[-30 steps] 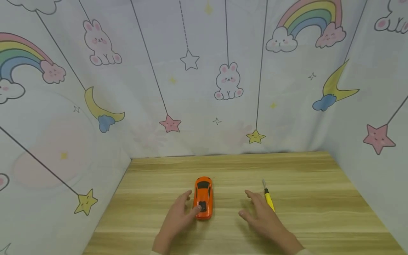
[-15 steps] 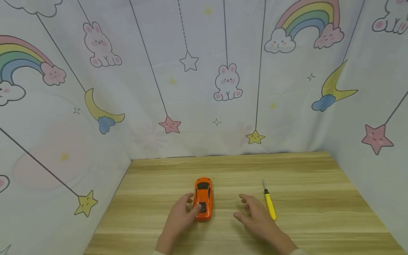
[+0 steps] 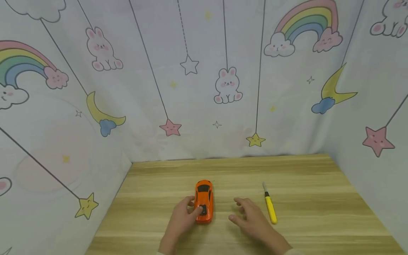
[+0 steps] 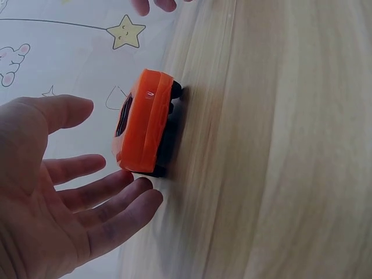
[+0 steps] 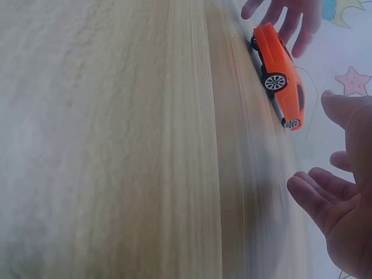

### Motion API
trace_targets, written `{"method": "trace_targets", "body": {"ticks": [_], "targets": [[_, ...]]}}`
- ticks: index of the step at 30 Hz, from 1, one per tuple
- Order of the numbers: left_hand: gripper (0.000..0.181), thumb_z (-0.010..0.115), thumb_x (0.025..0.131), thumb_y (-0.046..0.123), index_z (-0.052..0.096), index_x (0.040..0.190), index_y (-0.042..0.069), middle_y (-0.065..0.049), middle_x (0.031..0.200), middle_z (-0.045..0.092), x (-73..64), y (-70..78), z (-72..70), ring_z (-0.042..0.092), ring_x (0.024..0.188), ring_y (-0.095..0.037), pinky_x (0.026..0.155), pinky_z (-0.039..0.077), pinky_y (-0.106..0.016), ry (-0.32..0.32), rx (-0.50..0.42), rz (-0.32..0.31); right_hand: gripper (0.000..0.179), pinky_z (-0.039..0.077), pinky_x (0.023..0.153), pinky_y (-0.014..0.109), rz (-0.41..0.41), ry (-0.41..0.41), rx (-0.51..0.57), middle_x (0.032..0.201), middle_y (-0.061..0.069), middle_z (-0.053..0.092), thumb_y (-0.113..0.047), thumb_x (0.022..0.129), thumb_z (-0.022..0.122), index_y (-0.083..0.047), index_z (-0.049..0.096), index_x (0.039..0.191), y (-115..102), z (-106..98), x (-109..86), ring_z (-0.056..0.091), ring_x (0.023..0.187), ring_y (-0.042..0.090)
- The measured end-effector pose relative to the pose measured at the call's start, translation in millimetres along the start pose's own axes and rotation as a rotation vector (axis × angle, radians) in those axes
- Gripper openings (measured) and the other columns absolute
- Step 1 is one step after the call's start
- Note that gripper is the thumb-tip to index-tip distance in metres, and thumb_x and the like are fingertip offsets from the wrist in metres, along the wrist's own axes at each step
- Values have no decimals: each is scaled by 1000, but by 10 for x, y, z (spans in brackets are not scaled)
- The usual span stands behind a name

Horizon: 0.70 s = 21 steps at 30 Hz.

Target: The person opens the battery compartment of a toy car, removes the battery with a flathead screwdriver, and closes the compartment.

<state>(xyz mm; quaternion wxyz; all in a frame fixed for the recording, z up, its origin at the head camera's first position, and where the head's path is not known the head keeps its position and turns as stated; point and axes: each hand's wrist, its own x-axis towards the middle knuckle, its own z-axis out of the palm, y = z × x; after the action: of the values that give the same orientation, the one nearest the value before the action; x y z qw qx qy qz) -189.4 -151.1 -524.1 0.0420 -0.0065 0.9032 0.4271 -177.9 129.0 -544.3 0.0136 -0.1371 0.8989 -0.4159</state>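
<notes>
An orange toy car (image 3: 204, 200) with dark windows stands on its wheels on the table. My left hand (image 3: 181, 217) is at its left side, the thumb overlapping the car's rear in the head view. From the left wrist, the thumb of that hand (image 4: 43, 192) shows apart from the car (image 4: 142, 125), while the loosely bent fingertips are close at its side. To the right of the car my right hand (image 3: 253, 219) hovers with relaxed fingers, holding nothing. In the right wrist view this hand (image 5: 349, 186) is apart from the car (image 5: 279, 75).
Right of my right hand lies a slim tool (image 3: 271, 210) with a yellow handle, black collar and metal tip. The wood-grain table (image 3: 302, 184) is bounded by a white cloth (image 3: 197, 145) printed with rabbits, stars and rainbows at the back and both sides.
My right hand has moved left, closer to the car, uncovering the yellow tool's handle end. The left hand stays by the car. The head view has shifted slightly.
</notes>
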Motion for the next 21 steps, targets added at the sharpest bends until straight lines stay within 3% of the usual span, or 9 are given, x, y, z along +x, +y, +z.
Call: {"method": "trace_targets", "body": {"ticks": [9,21], "targets": [[61,78,89,33,58,139,4,-14,121,66,-22,-37,30,68,104,-29,85,57,-49,-12,16,25,69,57,87,43,-31,-36,-17,134,12,61,-48,92,72,-11,51,147,-46,59,28,64,111,23],[67,82,84,30,56,140,3,-12,112,64,16,-7,48,58,92,-23,77,51,-43,-16,52,-4,70,53,80,29,-38,-87,-7,131,8,61,-48,93,72,-10,51,148,-100,150,127,60,104,16]]}}
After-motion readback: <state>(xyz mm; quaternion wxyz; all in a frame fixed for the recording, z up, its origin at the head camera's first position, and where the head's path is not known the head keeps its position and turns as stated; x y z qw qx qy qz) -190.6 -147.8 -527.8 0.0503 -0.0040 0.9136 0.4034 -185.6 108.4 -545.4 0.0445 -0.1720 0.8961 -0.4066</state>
